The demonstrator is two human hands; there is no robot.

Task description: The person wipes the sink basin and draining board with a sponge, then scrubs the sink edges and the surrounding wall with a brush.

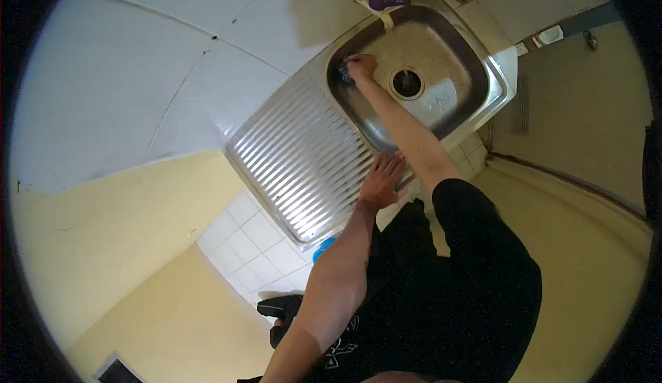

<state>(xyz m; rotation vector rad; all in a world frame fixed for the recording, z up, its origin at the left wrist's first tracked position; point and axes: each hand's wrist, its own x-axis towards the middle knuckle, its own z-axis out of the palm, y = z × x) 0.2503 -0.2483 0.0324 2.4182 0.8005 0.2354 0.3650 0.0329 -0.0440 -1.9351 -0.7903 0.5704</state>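
My right hand (362,68) reaches across the steel sink basin (441,45) to its left wall. Its fingers are closed around a small grey, wiry-looking scouring pad (345,73), mostly covered by the hand and pressed to the basin side. My left hand (383,180) lies on the front rim, where the basin meets the ribbed drainboard (303,148). Its fingers are spread and hold nothing. Near the basin's middle is the round, dark drain (407,84), with wet patches on the steel beside it.
A tap with a purple handle (387,1) stands at the basin's back edge, against the white tiled wall (255,24). A blue round object (323,249) shows partly below the drainboard's front edge. To the right is a grey-brown door (572,93). White tiles (265,252) cover the floor.
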